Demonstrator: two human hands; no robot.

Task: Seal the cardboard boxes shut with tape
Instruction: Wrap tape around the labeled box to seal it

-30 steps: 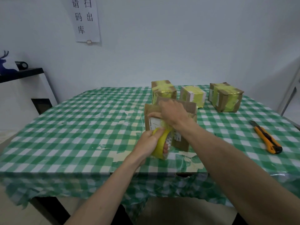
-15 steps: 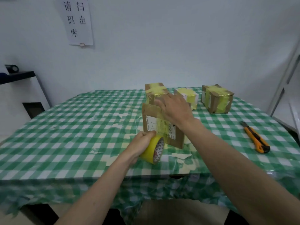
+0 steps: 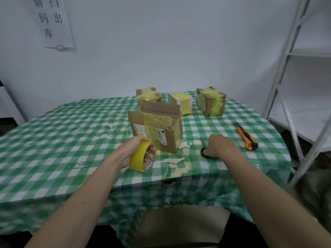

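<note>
While the table (image 3: 71, 140) carried the box (image 3: 157, 129) upright near its front edge, flap raised, the left hand (image 3: 129, 151) gripped the tape (image 3: 141, 157) against its face, the strip apparently uncut; the right hand (image 3: 219, 146) curled over scissors (image 3: 204, 151), probably to cut it.

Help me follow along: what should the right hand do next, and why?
Probably lift the scissors under the right hand and snip the strip running from the yellow tape roll, gripped by the left hand, to the cardboard box.
</note>
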